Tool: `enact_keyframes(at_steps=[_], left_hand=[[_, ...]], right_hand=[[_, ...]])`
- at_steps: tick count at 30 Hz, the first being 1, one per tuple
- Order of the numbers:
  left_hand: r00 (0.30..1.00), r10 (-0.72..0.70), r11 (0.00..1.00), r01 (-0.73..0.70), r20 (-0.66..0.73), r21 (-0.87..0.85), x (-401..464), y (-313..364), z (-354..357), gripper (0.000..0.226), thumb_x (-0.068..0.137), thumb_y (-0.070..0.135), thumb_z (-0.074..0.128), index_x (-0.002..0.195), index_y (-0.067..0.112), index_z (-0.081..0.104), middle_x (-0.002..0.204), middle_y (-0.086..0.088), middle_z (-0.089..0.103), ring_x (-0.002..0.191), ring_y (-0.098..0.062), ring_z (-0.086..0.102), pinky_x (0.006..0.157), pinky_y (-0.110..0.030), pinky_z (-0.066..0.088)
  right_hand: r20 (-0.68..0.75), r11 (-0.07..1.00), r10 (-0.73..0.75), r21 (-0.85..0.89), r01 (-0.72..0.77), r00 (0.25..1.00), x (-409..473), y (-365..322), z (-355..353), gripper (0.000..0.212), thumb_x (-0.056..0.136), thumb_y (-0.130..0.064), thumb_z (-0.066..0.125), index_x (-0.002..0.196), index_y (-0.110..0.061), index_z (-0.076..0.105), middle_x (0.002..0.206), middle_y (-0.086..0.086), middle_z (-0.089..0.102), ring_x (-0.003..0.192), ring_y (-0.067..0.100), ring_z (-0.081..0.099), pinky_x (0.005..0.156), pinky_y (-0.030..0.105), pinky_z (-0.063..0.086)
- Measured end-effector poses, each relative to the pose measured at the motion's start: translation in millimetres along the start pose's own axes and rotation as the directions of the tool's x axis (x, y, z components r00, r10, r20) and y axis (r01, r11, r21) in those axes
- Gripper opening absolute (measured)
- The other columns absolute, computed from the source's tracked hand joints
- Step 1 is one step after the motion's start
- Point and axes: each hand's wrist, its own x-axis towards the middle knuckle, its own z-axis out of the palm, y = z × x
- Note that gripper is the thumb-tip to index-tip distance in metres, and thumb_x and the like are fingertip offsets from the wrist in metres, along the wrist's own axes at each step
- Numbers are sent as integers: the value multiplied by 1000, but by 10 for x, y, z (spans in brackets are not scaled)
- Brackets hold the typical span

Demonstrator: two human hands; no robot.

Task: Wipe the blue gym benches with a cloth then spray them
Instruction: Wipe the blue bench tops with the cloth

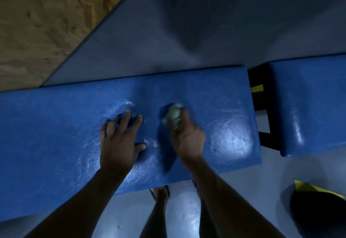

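Observation:
A long blue padded gym bench point(56, 134) runs across the view, its surface wet and shiny in patches. My left hand point(119, 140) rests on the pad near the middle with fingers spread. Just to its right, my right hand point(187, 136) grips a bunched grey cloth point(174, 116) and holds it against the bench top; this hand is blurred. A second blue pad point(309, 106) lies at the right, separated from the first by a gap with a black frame point(262, 106).
Grey floor point(187, 215) lies below the bench, with my legs and a sandal visible there. A grey mat point(168, 31) and a wooden board wall point(37, 22) are beyond the bench. A dark object with yellow trim point(318, 209) sits at the lower right.

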Motion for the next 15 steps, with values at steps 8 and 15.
enact_keyframes(at_steps=[8, 15], left_hand=[[999, 19, 1000, -20, -49, -17, -22, 25, 3, 87, 61, 44, 86, 138, 23, 52, 150, -8, 43, 125, -41, 43, 107, -56, 30], [1000, -10, 1000, 10, 8, 16, 3, 69, -39, 88, 60, 42, 88, 137, 25, 51, 150, -7, 42, 124, -41, 43, 105, -56, 32]], right_hand=[[-17, 963, -181, -209, 173, 983, 315, 1027, -652, 43, 83, -48, 59, 121, -28, 52, 85, 7, 70, 61, 34, 66, 51, 35, 51], [-117, 959, 281, -13, -284, 953, -147, 579, -269, 51, 85, -55, 57, 126, -26, 50, 86, 7, 71, 70, 34, 67, 57, 37, 52]])
